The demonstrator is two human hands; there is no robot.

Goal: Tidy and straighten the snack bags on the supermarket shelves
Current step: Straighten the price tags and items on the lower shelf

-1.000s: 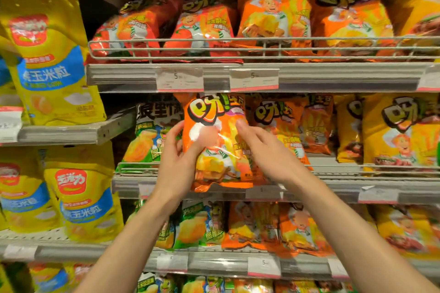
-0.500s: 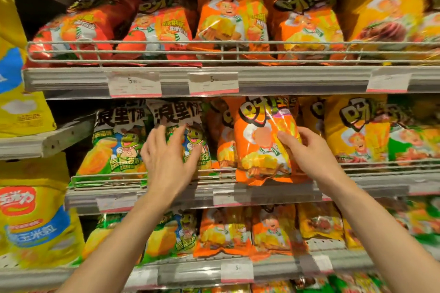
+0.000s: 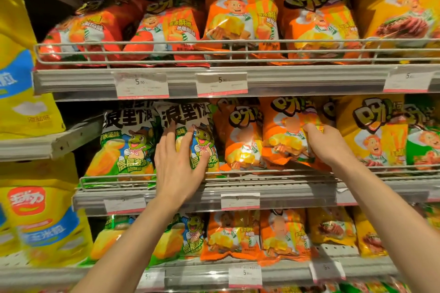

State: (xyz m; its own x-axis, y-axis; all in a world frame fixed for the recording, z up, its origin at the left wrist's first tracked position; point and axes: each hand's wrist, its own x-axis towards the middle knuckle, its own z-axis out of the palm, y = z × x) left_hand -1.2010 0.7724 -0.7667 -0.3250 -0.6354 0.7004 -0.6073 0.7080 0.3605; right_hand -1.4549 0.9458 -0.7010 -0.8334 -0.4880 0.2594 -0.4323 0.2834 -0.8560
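On the middle shelf (image 3: 273, 194) an orange snack bag (image 3: 283, 135) stands behind the wire rail, and my right hand (image 3: 326, 143) grips its right edge with curled fingers. Left of it stands a second orange bag (image 3: 240, 140). My left hand (image 3: 177, 164) lies flat with spread fingers against the front of a green-and-blue frog bag (image 3: 202, 140). Another frog bag (image 3: 126, 145) stands at the left end of the row.
The upper shelf (image 3: 297, 76) holds red, orange and yellow bags behind a wire rail. Yellow bags (image 3: 371, 131) fill the middle shelf's right side. More bags sit on the lower shelf (image 3: 202, 276). Large yellow corn-snack bags (image 3: 40, 221) fill the unit at left.
My right hand has set the orange bag back into the row on the middle shelf. My left hand has let go of it and moved left onto the frog bag.
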